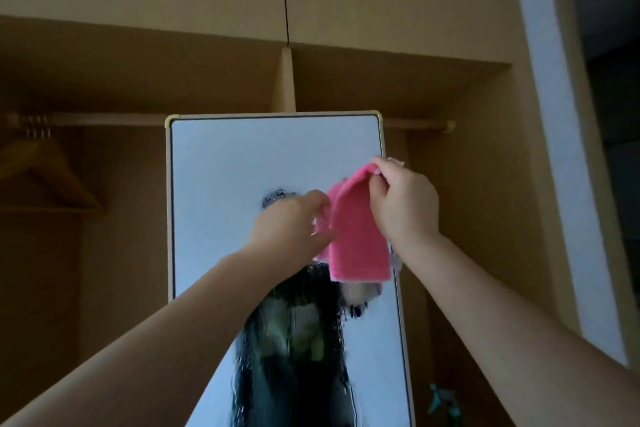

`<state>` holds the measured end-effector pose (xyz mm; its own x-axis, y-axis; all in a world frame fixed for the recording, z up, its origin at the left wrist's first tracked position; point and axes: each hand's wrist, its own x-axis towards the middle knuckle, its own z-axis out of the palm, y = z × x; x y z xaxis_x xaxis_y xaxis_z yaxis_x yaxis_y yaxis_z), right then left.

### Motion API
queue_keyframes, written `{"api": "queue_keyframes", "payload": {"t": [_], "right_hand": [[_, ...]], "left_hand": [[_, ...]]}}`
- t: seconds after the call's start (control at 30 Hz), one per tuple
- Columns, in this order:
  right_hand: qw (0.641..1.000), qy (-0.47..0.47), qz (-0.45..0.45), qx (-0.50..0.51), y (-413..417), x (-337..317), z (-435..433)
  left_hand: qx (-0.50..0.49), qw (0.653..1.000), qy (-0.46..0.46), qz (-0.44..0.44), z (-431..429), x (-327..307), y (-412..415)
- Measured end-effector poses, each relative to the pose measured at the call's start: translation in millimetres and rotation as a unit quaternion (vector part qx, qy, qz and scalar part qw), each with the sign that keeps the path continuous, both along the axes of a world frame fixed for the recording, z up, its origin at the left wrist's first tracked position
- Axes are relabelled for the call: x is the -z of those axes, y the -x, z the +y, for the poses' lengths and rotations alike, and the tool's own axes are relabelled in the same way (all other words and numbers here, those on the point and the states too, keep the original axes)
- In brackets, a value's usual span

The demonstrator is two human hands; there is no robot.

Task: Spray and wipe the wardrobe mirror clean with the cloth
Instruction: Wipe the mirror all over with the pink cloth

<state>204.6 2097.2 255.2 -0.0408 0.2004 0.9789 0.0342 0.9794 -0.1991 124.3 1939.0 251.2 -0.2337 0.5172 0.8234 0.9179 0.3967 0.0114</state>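
A tall mirror (242,163) with a light frame stands inside an open wooden wardrobe. Its middle and lower glass is wet with spray droplets and streaks. A pink cloth (356,239) hangs folded in front of the mirror. My right hand (405,201) pinches its top edge near the mirror's right side. My left hand (294,218) holds the cloth's left edge, fingers tucked behind the fabric. A teal spray bottle (441,399) shows dimly at the lower right, beside the mirror.
A wooden rail (104,118) runs behind the mirror's top, with wooden hangers (45,163) at the far left. A vertical divider (286,80) and upper cupboard doors sit above. A white door frame (554,114) stands at the right.
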Motion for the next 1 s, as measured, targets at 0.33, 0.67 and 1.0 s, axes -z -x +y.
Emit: {"api": "queue_keyframes", "payload": {"t": [0.33,0.67,1.0], "right_hand": [[0.988,-0.146,-0.055,0.012,82,14,36],[0.987,-0.112,-0.073,-0.086,107,13,49],[0.989,-0.106,-0.099,0.013,116,9,37]], "left_hand": [[-0.057,0.992,-0.075,0.088,-43,-15,58],[-0.134,0.978,-0.007,0.159,-74,-2,82],[-0.222,0.943,-0.178,0.170,-93,9,112]]}}
